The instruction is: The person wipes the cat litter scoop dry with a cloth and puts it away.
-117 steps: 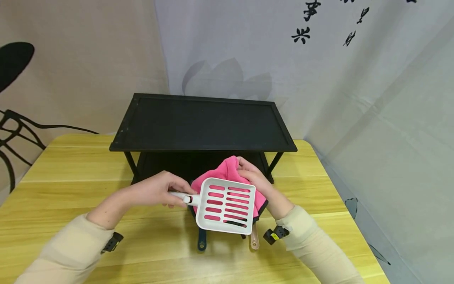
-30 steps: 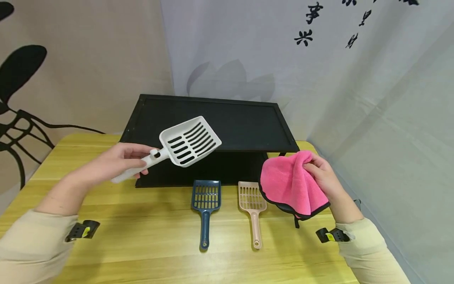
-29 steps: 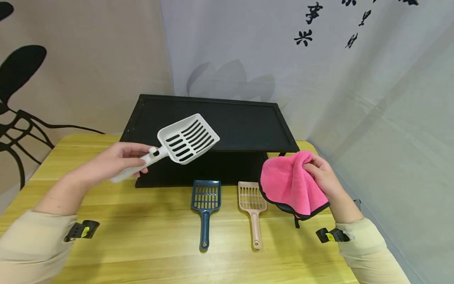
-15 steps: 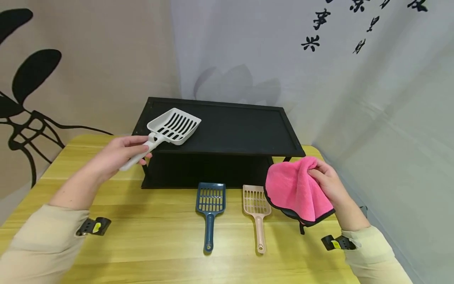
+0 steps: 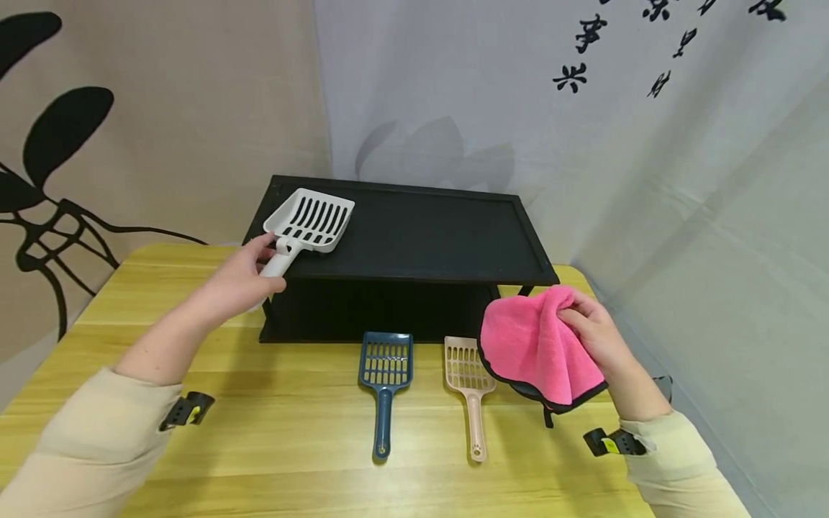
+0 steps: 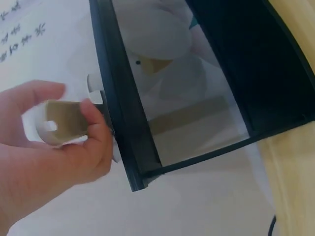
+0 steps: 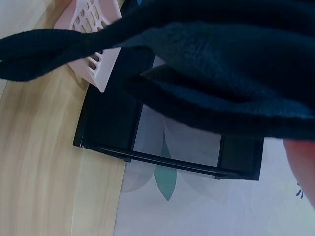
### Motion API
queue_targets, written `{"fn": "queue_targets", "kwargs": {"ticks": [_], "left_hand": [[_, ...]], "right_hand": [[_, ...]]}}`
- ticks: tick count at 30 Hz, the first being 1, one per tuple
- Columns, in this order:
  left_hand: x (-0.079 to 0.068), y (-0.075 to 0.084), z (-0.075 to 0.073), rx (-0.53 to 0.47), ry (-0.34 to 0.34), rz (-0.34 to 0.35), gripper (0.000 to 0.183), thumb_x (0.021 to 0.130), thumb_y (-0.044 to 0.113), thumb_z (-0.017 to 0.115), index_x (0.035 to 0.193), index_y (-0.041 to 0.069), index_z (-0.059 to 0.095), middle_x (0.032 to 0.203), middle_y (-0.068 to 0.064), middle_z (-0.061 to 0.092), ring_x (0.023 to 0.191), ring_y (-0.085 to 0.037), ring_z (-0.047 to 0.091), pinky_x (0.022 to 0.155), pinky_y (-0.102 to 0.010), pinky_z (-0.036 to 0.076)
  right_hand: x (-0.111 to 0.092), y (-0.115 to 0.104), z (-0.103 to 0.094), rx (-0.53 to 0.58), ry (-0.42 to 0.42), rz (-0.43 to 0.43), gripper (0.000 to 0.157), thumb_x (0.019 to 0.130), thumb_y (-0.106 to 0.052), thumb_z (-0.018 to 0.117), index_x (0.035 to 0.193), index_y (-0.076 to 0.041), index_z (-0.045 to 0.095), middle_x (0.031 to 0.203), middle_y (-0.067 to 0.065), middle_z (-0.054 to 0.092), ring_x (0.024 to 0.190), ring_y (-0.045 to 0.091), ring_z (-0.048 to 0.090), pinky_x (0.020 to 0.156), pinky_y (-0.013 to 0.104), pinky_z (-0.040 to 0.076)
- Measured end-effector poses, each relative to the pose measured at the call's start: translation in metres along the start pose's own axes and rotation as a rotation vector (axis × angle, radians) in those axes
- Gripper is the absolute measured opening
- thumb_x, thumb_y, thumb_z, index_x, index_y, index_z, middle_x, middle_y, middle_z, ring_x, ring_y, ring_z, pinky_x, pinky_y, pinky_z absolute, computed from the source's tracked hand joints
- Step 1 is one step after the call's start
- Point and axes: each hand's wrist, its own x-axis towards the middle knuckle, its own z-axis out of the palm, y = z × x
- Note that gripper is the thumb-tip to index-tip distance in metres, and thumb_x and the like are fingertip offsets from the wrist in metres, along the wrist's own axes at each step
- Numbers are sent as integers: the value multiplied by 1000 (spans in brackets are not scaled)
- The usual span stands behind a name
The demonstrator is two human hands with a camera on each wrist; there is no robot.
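My left hand (image 5: pixel 239 284) holds a white slotted litter scoop (image 5: pixel 285 216) by its handle, fingers and thumb on either side. The scoop's head is over the left end of the black shelf's top (image 5: pixel 427 241), tilted. In the left wrist view the handle (image 6: pixel 69 122) sits between thumb and fingers, beside the shelf's edge. My right hand (image 5: pixel 599 338) pinches a pink cloth (image 5: pixel 540 345) with black trim, hanging above the table at right. Its dark underside (image 7: pixel 221 69) fills much of the right wrist view.
A blue litter scoop (image 5: pixel 383 392) and a beige one (image 5: pixel 473 396) lie on the wooden table (image 5: pixel 311 446), heads toward the shelf, handles toward me. The shelf's dark lower tier (image 5: pixel 324 313) shows beneath its top. A pale curtain (image 5: pixel 414 86) hangs behind.
The white scoop and pink cloth were together at the middle, then moved apart, left and right. Lately the scoop has gone farther back over the shelf top and the left fingers have shifted on its handle.
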Motion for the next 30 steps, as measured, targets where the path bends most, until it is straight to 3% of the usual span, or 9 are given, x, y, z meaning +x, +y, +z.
{"fn": "queue_targets", "kwargs": {"ticks": [5,10,15,18,24,30], "left_hand": [[-6,-4,2,49,41,4,77,89,8,53,146,-9,5,137,-36,29,116,-45,42,87,-47,45],[-22,-16,-4,77,27,-46,78,96,31,50,146,-10,6,139,-36,29,116,-46,44,90,-52,43],[-34,-24,-12,46,-45,-49,80,95,33,51,146,-9,6,137,-34,33,93,-28,61,84,-44,48],[-36,-26,-11,9,-61,-22,78,94,26,56,146,-8,10,133,-32,37,92,-21,62,82,-38,50],[-34,-24,-3,25,-8,-1,75,92,26,60,146,-4,18,130,-30,41,98,-26,63,76,-30,49],[-27,-17,9,61,96,10,65,91,26,61,142,-2,33,120,-24,50,83,-19,64,65,-26,49]], "right_hand": [[2,0,0,9,-24,-37,27,97,-4,43,100,-23,62,94,-10,62,78,3,58,68,15,50],[1,-2,1,11,-14,-15,28,96,-4,44,101,-24,63,95,-10,62,79,4,58,68,16,50],[0,-4,2,13,11,-9,30,96,-3,44,100,-26,63,93,-11,62,78,4,58,68,15,49],[1,-3,1,24,-4,-37,31,96,-2,42,100,-25,63,94,-11,62,78,4,58,68,15,49],[2,-1,2,27,-38,-56,30,97,-2,42,99,-23,63,92,-10,62,78,3,58,67,16,50],[1,0,2,29,-38,-49,30,96,-3,43,100,-24,63,93,-10,62,78,4,58,67,16,50]]}}
